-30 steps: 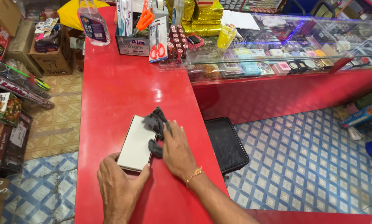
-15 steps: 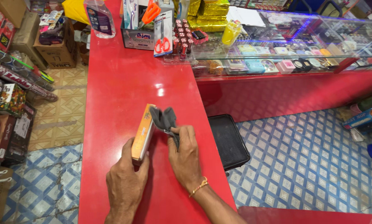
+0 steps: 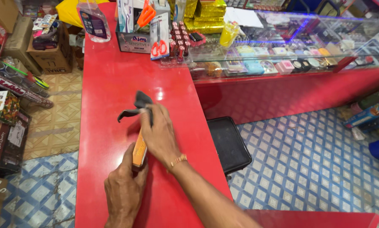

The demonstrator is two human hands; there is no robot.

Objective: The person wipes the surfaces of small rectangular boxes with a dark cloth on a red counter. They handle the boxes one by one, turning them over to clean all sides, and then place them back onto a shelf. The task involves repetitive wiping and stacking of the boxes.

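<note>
A flat box with an orange edge (image 3: 139,148) stands on its side on the red counter (image 3: 109,88). My left hand (image 3: 124,190) grips its near end from below. My right hand (image 3: 159,134) lies over the box's top and presses a dark grey cloth (image 3: 137,106) against it. The cloth's loose ends stick out past my fingers toward the far side. Most of the box is hidden under my right hand.
At the counter's far end stand a display box with packs of scissors (image 3: 159,36), small bottles (image 3: 180,40) and a clear plastic bottle (image 3: 93,20). A glass showcase (image 3: 290,46) runs to the right. A black stool (image 3: 228,144) stands beside the counter. Cartons (image 3: 50,55) line the left floor.
The box lay flat on the counter a second ago; my left hand has tipped it up on its edge. My right hand with the cloth has moved over the upright box.
</note>
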